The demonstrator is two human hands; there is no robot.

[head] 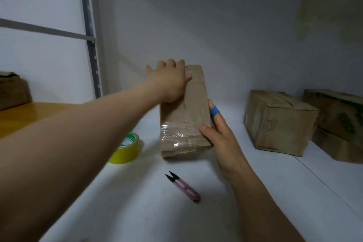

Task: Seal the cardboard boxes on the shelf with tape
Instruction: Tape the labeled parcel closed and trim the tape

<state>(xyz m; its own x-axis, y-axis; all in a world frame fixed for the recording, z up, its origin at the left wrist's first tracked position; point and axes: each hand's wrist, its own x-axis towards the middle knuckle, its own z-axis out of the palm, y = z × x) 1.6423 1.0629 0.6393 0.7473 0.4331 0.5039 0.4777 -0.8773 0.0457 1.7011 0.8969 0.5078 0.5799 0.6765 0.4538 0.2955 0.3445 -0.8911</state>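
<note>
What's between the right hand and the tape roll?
The box. The right hand lies against its right side; the tape roll sits on the shelf left of its near end. The left forearm also crosses above the roll. The snips lie nearer, off that line.

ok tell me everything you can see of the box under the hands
The box is a long, narrow brown cardboard carton lying flat on the white shelf, pointing away from the camera. Wrinkled clear tape covers its near end. The left hand grips its far left corner; the right hand lies straight-fingered along its right side, thumb on top.
</note>
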